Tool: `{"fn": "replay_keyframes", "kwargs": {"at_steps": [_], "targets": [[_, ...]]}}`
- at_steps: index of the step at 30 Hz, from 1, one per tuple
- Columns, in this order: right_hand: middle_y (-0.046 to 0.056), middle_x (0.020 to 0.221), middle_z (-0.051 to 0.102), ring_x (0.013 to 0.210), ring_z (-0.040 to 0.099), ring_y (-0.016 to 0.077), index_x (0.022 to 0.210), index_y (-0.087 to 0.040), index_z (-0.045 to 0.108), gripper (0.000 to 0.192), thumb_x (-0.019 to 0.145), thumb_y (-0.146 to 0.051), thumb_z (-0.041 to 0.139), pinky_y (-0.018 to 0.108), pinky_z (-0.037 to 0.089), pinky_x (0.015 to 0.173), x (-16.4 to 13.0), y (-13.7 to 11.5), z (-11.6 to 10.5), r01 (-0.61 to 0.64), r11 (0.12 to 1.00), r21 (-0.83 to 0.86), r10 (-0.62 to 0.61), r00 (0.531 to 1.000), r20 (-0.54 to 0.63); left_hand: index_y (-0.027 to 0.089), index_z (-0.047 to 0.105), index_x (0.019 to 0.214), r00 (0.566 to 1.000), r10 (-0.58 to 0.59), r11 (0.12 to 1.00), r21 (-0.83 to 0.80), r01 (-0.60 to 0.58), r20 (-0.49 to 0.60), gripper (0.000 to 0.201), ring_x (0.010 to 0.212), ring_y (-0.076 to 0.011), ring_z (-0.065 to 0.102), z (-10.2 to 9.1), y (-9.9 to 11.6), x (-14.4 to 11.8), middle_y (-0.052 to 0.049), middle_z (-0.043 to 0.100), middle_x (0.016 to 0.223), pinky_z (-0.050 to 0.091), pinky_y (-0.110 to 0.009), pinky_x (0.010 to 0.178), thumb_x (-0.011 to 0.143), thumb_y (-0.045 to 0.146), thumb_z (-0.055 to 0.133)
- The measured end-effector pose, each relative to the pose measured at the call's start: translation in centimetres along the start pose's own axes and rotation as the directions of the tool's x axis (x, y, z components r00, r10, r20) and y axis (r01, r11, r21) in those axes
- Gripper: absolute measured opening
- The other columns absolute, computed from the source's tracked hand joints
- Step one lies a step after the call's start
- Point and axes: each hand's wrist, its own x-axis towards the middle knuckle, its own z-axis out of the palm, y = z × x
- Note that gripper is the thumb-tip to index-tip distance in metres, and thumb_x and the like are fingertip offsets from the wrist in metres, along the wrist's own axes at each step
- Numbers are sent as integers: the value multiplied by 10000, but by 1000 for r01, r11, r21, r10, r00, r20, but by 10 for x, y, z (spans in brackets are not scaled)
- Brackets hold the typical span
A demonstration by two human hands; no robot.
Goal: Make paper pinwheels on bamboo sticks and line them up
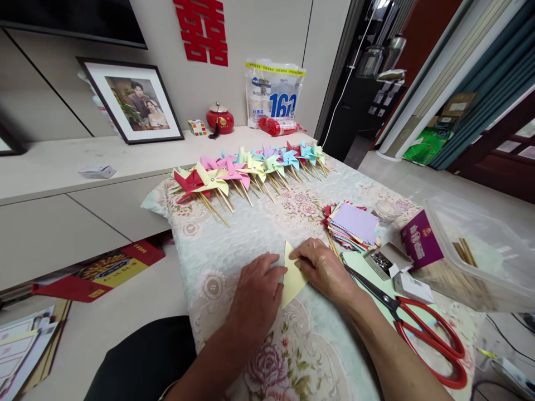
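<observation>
A: Hands first. Left hand (pixel 258 289) lies palm-down, fingers flat on the pale yellow folded paper square (pixel 292 275), pinning its left side to the floral quilted cloth (pixel 251 228) that covers the worktop. Not gripping, just pressing.

B: And the right hand (pixel 324 267)?

A: Fingers curled over the paper's upper right edge, fingertips bearing down on it, probably to hold a crease flat. The paper sits near the middle of the worktop, toward the near edge, one point standing up between the hands.

B: What's beside them?

A: Just right of the right wrist, red-handled scissors (pixel 422 328), blades closed, lying on a light green sheet (pixel 359 264). Beyond, a fanned stack of coloured paper squares (pixel 353 225), lilac on top. Then a small open box of metal pins (pixel 382 260), a purple carton (pixel 420 240), and a clear plastic tub of wooden sticks (pixel 472 262) at the right edge. All within reach of the right hand, likely on purpose.

B: Far edge?

A: A row of finished paper pinwheels on sticks (pixel 251 170), overlapping, sticks pointing toward the person, kept away from the folding spot.
</observation>
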Motion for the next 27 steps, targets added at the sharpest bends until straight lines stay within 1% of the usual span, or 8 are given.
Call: {"fn": "replay_keyframes", "kwargs": {"at_steps": [4, 10, 14, 16, 20, 23, 27], "targets": [[43, 866, 645, 921, 583, 205, 908, -207, 730, 271, 841, 9, 581, 302, 443, 801, 1, 0, 0, -25, 999, 47, 25, 1000, -4, 184, 720, 1067, 1000, -28, 997, -72, 28, 9, 345, 1219, -277, 593, -5, -5, 5, -114, 655, 1305, 491, -484, 1005, 837, 18, 526], [38, 850, 648, 888, 583, 190, 865, -209, 757, 366, 807, 73, 530, 289, 435, 791, 1, 2, 3, -16, 996, 92, 18, 1000, -17, 191, 746, 960, 1000, -12, 998, -68, 13, 13, 325, 1189, -284, 605, -6, -9, 9, -105, 683, 1251, 499, -476, 969, 874, 26, 480], [37, 859, 644, 904, 574, 190, 871, -212, 762, 380, 797, 75, 524, 291, 426, 808, 2, 4, 4, -14, 996, 87, 14, 1000, 4, 180, 720, 915, 1000, -9, 996, -83, 10, 13, 299, 1162, -272, 608, -6, -11, 10, -103, 690, 1217, 494, -463, 960, 861, 26, 470], [34, 866, 643, 913, 569, 192, 871, -218, 762, 383, 796, 72, 523, 296, 419, 816, 3, 4, 4, -32, 996, 85, 30, 999, 24, 186, 700, 928, 999, -5, 996, -91, 8, 35, 287, 1157, -267, 603, -8, -12, 10, -95, 685, 1214, 490, -459, 962, 819, 21, 492], [33, 875, 644, 923, 559, 199, 869, -228, 763, 382, 800, 64, 526, 308, 407, 829, 4, 4, 3, -60, 995, 81, 56, 997, 49, 204, 689, 1026, 993, 32, 994, -111, -19, 117, 327, 1209, -282, 560, -13, -14, 12, -88, 649, 1270, 466, -469, 992, 757, 62, 567], [37, 882, 647, 928, 556, 203, 868, -227, 762, 383, 799, 67, 526, 314, 402, 838, 5, 4, 2, -70, 994, 80, 65, 996, 62, 215, 687, 1100, 986, 58, 992, -118, -39, 159, 369, 1254, -300, 522, -15, -14, 12, -97, 612, 1330, 443, -491, 1006, 759, 107, 598], [33, 885, 647, 923, 553, 203, 867, -235, 762, 382, 805, 60, 528, 315, 395, 838, 6, 4, 1, -75, 994, 79, 69, 995, 78, 242, 688, 1130, 983, 73, 993, -108, -56, 168, 376, 1267, -311, 508, -16, -15, 13, -92, 595, 1356, 437, -513, 1002, 777, 147, 602]]}}
